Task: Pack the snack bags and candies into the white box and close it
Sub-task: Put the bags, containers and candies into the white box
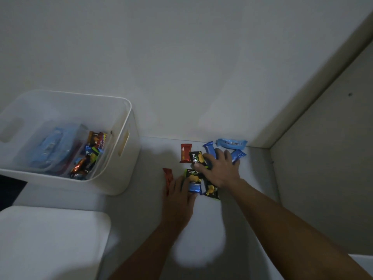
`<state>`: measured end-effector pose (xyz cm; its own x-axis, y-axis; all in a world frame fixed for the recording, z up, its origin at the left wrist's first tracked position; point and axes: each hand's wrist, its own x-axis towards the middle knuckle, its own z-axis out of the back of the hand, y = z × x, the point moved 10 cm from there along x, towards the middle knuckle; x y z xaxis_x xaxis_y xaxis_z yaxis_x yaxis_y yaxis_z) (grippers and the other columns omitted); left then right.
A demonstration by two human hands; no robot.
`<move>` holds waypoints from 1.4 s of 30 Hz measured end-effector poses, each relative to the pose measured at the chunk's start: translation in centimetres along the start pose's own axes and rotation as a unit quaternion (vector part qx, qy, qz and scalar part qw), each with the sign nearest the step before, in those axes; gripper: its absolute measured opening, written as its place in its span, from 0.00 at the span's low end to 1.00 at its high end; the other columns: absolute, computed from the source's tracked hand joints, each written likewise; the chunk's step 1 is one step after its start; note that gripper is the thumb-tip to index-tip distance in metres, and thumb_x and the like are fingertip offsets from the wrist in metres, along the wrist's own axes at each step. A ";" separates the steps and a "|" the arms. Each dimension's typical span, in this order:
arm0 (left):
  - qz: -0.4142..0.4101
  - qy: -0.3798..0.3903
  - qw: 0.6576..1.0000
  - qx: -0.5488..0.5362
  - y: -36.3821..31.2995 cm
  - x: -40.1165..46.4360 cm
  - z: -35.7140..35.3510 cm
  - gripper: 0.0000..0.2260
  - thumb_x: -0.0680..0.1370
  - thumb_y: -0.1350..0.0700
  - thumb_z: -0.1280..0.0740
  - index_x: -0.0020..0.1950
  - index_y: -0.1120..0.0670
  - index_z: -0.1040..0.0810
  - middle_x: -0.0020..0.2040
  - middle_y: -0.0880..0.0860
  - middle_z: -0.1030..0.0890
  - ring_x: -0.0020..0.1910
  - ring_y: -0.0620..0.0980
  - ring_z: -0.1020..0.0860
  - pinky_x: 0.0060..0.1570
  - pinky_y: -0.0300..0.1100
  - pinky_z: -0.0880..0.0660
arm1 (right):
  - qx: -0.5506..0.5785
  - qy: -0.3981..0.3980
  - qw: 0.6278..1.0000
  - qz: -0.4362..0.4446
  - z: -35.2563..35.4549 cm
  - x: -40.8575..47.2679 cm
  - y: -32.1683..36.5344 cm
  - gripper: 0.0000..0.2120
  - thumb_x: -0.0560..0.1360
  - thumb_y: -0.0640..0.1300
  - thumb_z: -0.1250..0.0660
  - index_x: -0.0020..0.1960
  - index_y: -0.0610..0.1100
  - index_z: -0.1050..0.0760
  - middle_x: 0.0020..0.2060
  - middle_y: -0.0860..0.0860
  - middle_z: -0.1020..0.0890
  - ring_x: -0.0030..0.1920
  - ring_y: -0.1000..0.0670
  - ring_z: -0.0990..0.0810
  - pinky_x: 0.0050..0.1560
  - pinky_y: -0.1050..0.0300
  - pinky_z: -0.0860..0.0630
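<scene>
The white box (pixel 129 122) stands open at the left with several snack packs and a clear blue-printed bag inside. Loose packs lie in a cluster on the white surface to its right: a red pack (pixel 185 152), an orange-red pack (pixel 168 176), black-and-green Nextar packs (pixel 196 156) (pixel 192 174) (pixel 211 189), dark blue packs (pixel 209 148) (pixel 239 155) and a light blue bag (pixel 231 144). My right hand (pixel 220 170) lies spread over the middle of the cluster, thumb on a black pack, fingers over blue ones. My left hand (pixel 179 197) rests flat at the cluster's near left side, touching a small blue pack (pixel 194 187).
The box's white lid (pixel 50 239) lies flat at the bottom left, in front of the box. A pale wall rises behind the packs, and a beige panel (pixel 323 158) closes off the right side. A dark patch shows at the far left edge.
</scene>
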<state>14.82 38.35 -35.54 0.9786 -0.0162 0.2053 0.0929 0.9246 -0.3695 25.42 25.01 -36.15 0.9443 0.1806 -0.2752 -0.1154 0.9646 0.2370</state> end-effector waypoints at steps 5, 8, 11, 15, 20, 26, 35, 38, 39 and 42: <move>-0.005 -0.041 0.999 -0.019 2.2 -0.1 0.5 0.12 0.75 0.50 0.39 0.53 0.55 0.24 0.48 0.54 0.20 0.50 0.54 0.25 0.48 0.45 0.34 | -0.022 -0.009 0.997 0.076 -0.3 -2.8 0.2 0.44 0.67 0.80 0.56 0.73 0.55 0.40 0.75 0.48 0.40 0.76 0.43 0.46 0.73 0.32 0.50; -0.014 -0.039 0.999 -0.035 2.3 -0.2 0.9 0.12 0.75 0.50 0.39 0.52 0.56 0.22 0.45 0.54 0.20 0.46 0.54 0.24 0.44 0.43 0.29 | -0.067 -0.053 0.991 0.105 -1.1 -5.0 0.3 0.38 0.69 0.76 0.49 0.69 0.53 0.35 0.70 0.46 0.33 0.71 0.42 0.37 0.70 0.38 0.41; -0.014 -0.036 0.998 -0.058 2.3 -0.4 1.0 0.13 0.75 0.50 0.38 0.48 0.58 0.20 0.41 0.54 0.20 0.40 0.54 0.21 0.36 0.41 0.25 | -0.054 -0.141 0.984 0.093 -0.9 -6.6 0.1 0.22 0.73 0.64 0.41 0.60 0.50 0.28 0.59 0.46 0.25 0.59 0.44 0.27 0.57 0.46 0.30; -0.018 -0.045 0.996 -0.078 1.4 -0.1 2.3 0.12 0.71 0.49 0.35 0.42 0.57 0.19 0.35 0.52 0.21 0.33 0.48 0.24 0.31 0.35 0.28 | 0.030 -0.154 0.985 0.070 -1.0 -7.3 0.3 0.18 0.74 0.52 0.34 0.61 0.46 0.27 0.52 0.44 0.24 0.52 0.44 0.27 0.46 0.52 0.25; 0.015 -0.008 0.991 -0.130 1.0 0.3 4.5 0.11 0.69 0.49 0.32 0.38 0.56 0.21 0.34 0.52 0.22 0.28 0.49 0.24 0.28 0.36 0.28 | 0.118 -0.126 0.984 0.052 0.8 -8.1 0.6 0.13 0.72 0.46 0.32 0.56 0.47 0.28 0.50 0.47 0.26 0.51 0.48 0.30 0.45 0.59 0.31; 0.023 -0.053 0.983 -0.177 0.9 2.6 11.7 0.09 0.73 0.53 0.29 0.40 0.58 0.23 0.37 0.53 0.23 0.31 0.50 0.26 0.30 0.47 0.24 | 0.227 -0.151 0.957 0.094 8.4 -8.0 3.9 0.13 0.66 0.41 0.28 0.43 0.50 0.31 0.38 0.47 0.24 0.38 0.47 0.27 0.37 0.53 0.29; 0.052 -0.151 0.959 -0.234 5.5 6.1 25.8 0.10 0.72 0.51 0.28 0.41 0.56 0.23 0.37 0.53 0.23 0.35 0.52 0.25 0.36 0.47 0.28 | 0.298 -0.191 0.921 0.164 20.0 -8.4 15.7 0.13 0.68 0.40 0.26 0.44 0.48 0.29 0.38 0.50 0.23 0.36 0.51 0.27 0.38 0.64 0.30; 0.100 -0.170 0.939 -0.281 9.2 6.2 29.5 0.10 0.72 0.51 0.27 0.40 0.56 0.24 0.35 0.53 0.22 0.33 0.48 0.26 0.35 0.42 0.29 | 0.314 -0.183 0.913 0.186 21.8 -8.4 20.5 0.11 0.68 0.41 0.26 0.46 0.46 0.26 0.40 0.50 0.22 0.39 0.50 0.24 0.41 0.64 0.27; 0.114 -0.172 0.934 -0.292 10.4 6.1 30.4 0.10 0.72 0.52 0.27 0.40 0.56 0.23 0.34 0.52 0.23 0.31 0.46 0.27 0.33 0.38 0.30 | 0.317 -0.178 0.912 0.192 22.0 -8.3 22.1 0.11 0.68 0.42 0.26 0.47 0.45 0.26 0.41 0.49 0.21 0.40 0.49 0.23 0.42 0.63 0.27; 0.157 -0.157 0.919 -0.326 14.0 5.8 31.9 0.09 0.73 0.54 0.27 0.40 0.57 0.22 0.31 0.50 0.24 0.27 0.42 0.28 0.27 0.31 0.31 | 0.312 -0.165 0.913 0.206 22.1 -7.7 26.9 0.12 0.69 0.43 0.25 0.48 0.45 0.25 0.43 0.49 0.20 0.43 0.49 0.22 0.42 0.62 0.28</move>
<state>15.94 63.32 -10.57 0.8842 0.4172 0.2100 0.0062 0.4389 -0.8985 21.81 45.28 -7.09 0.9139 0.3360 0.2278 -0.3801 0.5117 0.7705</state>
